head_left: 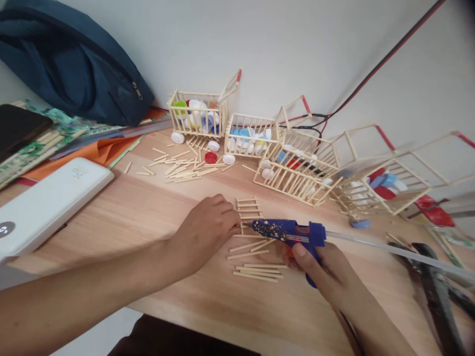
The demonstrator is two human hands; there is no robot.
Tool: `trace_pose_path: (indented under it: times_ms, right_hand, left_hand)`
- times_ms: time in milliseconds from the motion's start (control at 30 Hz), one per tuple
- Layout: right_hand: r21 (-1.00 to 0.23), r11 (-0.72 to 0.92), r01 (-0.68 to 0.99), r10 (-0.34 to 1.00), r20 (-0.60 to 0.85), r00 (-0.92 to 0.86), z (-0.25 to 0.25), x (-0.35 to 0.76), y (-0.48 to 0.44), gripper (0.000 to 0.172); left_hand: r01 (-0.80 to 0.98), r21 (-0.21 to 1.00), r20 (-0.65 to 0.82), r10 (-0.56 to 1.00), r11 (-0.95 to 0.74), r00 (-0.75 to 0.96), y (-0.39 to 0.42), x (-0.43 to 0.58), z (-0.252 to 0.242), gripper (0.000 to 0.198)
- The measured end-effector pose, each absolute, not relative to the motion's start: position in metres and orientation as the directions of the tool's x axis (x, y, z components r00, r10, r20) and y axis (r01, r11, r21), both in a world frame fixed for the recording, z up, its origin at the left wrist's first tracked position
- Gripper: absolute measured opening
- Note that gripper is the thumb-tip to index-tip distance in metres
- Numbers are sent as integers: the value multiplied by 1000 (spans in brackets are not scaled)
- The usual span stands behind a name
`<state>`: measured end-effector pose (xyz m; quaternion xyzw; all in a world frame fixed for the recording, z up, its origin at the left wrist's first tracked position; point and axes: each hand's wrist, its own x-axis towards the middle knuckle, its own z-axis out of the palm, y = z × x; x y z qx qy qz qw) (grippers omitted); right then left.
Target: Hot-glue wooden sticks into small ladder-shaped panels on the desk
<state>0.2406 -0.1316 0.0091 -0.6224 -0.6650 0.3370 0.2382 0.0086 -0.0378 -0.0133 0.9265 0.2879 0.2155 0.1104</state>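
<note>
My right hand (326,274) grips a blue glue gun (293,233) with a clear glue stick (393,251) trailing from its back. Its nozzle points left at a small ladder-like frame of thin wooden sticks (249,210) lying flat on the wooden table (148,212). My left hand (208,230) rests on the table with fingers curled, pinching the frame's left edge right at the nozzle tip. Several loose sticks (256,259) lie just below the gun, between my two hands.
Several stick-built carts (198,114) holding coloured bottle caps line the wall, with a stick pile (181,165) in front. A white power bank (48,202), a blue bag (74,64) and papers lie left. Black pliers (434,287) sit at right; cables run up the wall.
</note>
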Motion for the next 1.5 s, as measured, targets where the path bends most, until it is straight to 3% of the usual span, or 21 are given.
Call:
trace_pose_path:
  times_ms: [600, 1500]
  right_hand:
    - [-700, 2, 714, 988, -106, -107, 10, 239, -129, 43]
    - [-663, 57, 747, 992, -44, -115, 7, 240, -126, 38]
  left_hand:
    - [486, 372, 282, 595, -791, 752, -37, 7, -10, 16]
    - [493, 342, 293, 589, -800, 753, -37, 8, -14, 17]
